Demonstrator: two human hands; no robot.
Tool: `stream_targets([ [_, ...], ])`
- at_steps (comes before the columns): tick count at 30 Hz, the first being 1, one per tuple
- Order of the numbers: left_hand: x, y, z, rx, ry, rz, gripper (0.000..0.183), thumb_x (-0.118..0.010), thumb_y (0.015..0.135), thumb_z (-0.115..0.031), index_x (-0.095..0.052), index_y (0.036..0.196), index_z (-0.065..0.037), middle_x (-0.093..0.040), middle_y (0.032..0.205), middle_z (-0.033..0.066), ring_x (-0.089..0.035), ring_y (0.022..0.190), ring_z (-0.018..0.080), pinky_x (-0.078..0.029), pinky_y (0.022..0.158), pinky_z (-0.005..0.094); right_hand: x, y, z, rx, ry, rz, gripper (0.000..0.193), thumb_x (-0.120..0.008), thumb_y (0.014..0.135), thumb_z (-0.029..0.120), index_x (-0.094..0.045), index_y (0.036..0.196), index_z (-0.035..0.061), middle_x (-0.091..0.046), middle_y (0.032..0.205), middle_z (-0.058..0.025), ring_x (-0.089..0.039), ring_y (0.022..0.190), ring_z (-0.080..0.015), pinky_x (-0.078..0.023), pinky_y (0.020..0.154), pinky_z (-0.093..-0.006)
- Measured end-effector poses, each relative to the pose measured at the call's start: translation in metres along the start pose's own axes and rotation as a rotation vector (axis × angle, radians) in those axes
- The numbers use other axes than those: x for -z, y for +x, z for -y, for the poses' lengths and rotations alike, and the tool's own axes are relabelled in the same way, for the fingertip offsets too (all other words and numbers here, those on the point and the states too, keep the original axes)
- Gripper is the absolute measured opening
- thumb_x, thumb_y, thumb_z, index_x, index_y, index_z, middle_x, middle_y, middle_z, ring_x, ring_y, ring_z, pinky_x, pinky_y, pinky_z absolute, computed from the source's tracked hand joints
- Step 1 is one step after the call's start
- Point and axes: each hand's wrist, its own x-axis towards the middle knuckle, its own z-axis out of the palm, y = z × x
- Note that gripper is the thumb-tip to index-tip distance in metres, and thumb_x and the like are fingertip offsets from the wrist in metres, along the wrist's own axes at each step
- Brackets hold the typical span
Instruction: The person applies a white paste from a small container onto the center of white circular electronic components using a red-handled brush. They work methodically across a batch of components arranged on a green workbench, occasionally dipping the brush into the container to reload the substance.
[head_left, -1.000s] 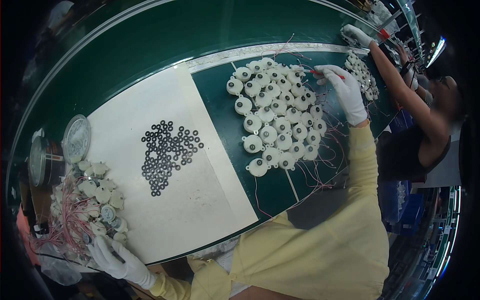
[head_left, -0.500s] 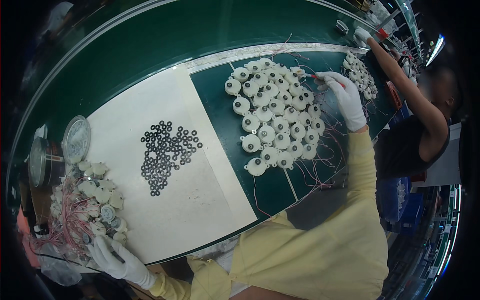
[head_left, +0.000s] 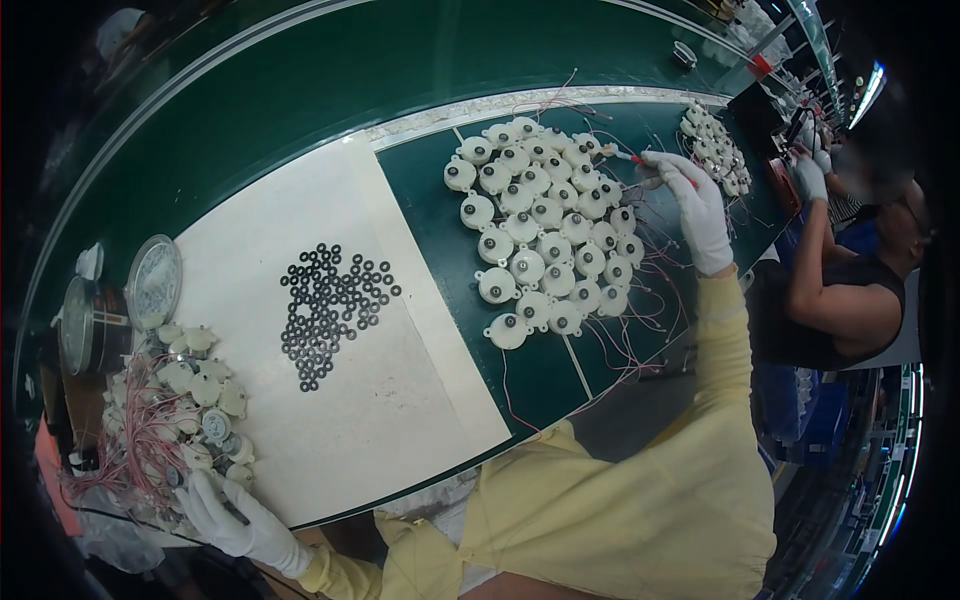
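My right hand (head_left: 690, 205), in a white glove, grips a small brush (head_left: 636, 159) with a red handle. Its pale tip is at the far right edge of a cluster of round white motor-like parts (head_left: 527, 265), most with a dark piece at the centre and thin pinkish wires trailing off. Whether the tip touches a part, I cannot tell. At the lower left my left hand (head_left: 235, 515), also gloved, lies with fingers apart at the near edge of a heap of similar white parts (head_left: 205, 390) with tangled red wires. Nothing shows in it.
Many small black rings (head_left: 330, 300) lie on a white sheet (head_left: 400, 420) between my hands. A clear round lid (head_left: 155, 280) and a round tub (head_left: 85, 325) stand at the left. Another cluster of white parts (head_left: 715, 150) lies farther right, near a co-worker (head_left: 840, 290).
The brush in my right hand has shifted slightly, its tip now a little farther right along the cluster's edge. My left hand stays put. The co-worker has drawn the outstretched arm back.
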Motion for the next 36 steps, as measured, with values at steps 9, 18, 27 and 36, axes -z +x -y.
stream_targets([
  [9,-0.001,-0.003,0.007,-0.031,0.010,-0.012,0.033,-0.059,0.090,-0.004,-0.061,0.123,0.002,-0.060,0.125,0.0198,-0.051,0.121,0.0403,-0.040,0.103,0.0490,-0.025,0.017,0.033,0.048,0.096,0.085,0.033,-0.046,0.101,0.017,-0.062,0.118,-0.0060,-0.067,0.114,-0.0129,-0.064,0.098,-0.0166,-0.049,0.089,-0.0283],
  [18,0.001,0.001,-0.003,0.016,0.004,-0.008,0.031,-0.058,0.090,-0.005,-0.061,0.119,0.006,-0.061,0.118,0.0195,-0.051,0.120,0.0437,-0.039,0.103,0.0522,-0.054,0.022,0.021,0.013,0.133,0.188,0.033,-0.049,0.101,0.018,-0.060,0.122,-0.0051,-0.067,0.114,-0.0108,-0.062,0.103,-0.0154,-0.048,0.092,-0.0281],
  [27,0.001,0.001,-0.002,0.008,-0.021,0.006,0.032,-0.057,0.089,-0.003,-0.061,0.119,0.006,-0.060,0.120,0.0200,-0.051,0.120,0.0439,-0.038,0.104,0.0521,-0.056,0.021,0.019,0.002,0.072,0.182,0.033,-0.050,0.101,0.018,-0.060,0.122,-0.0049,-0.068,0.113,-0.0085,-0.062,0.098,-0.0124,-0.047,0.091,-0.0261],
  [36,0.002,0.001,-0.002,0.028,0.004,0.012,0.032,-0.060,0.088,-0.003,-0.062,0.120,0.004,-0.060,0.121,0.0201,-0.051,0.121,0.0422,-0.040,0.102,0.0504,-0.051,0.014,0.018,-0.010,0.023,0.184,0.031,-0.050,0.100,0.018,-0.063,0.119,-0.0033,-0.068,0.110,-0.0071,-0.061,0.095,-0.0105,-0.046,0.088,-0.0239],
])
